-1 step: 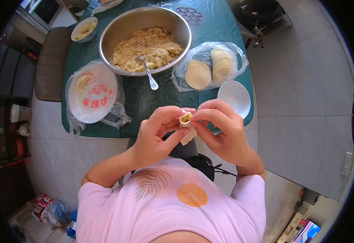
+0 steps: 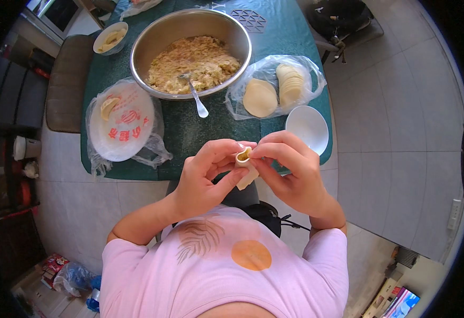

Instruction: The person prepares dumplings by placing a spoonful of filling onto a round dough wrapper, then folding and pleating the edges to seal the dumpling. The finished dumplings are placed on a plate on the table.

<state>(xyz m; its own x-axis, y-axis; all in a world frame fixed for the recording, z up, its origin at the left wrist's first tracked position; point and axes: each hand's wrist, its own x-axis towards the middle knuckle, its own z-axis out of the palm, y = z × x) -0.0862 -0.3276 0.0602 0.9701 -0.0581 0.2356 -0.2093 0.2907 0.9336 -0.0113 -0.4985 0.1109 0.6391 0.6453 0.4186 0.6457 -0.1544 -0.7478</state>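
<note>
Between my two hands, just off the table's front edge, is a dumpling (image 2: 247, 177) with its pale wrapper folded over and some yellowish filling showing at the open top. My left hand (image 2: 211, 167) grips its left side between thumb and fingers. My right hand (image 2: 290, 164) pinches the wrapper's right edge. Beyond them stands a large steel bowl (image 2: 137, 58) of minced filling (image 2: 195, 61), with a spoon (image 2: 199, 106) leaning on its rim. To its right, round wrappers (image 2: 259, 98) lie on a clear plastic bag (image 2: 309, 69), some of them in an overlapping row.
At the left, a bag-covered white plate (image 2: 118, 146) carries one finished dumpling (image 2: 109, 108). A white bowl (image 2: 307, 127) sits near the right front edge of the green-covered table (image 2: 189, 143). A smaller bowl (image 2: 98, 45) with pale pieces is at the far left, beside a brown chair (image 2: 67, 85).
</note>
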